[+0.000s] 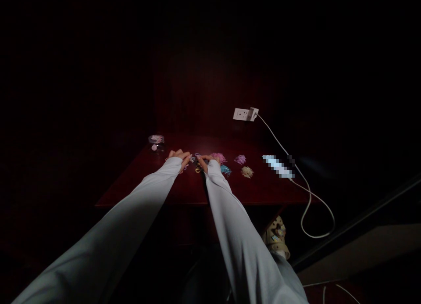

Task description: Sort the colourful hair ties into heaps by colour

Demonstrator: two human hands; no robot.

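My left hand [179,155] rests low over the dark red table, its fingers bent and closed towards the right; what they hold, if anything, is too small to make out. Facing it, my right hand [210,160] has thumb and finger brought together beside a small purple band [197,155]. Between the hands lie small loose elastic bands, among them a yellow one [198,169]. Just past my right hand are a pink pile of bands [219,157] and a blue pile [225,169], partly hidden by that hand and sleeve.
Further right lie a purple pile [240,159] and a cream pile [247,172]. A clear round container [156,140] stands at the back left. A blurred-out bright device [278,166] lies right, its white cable [309,190] running to a wall socket [241,114]. The table's front edge [184,203] is near.
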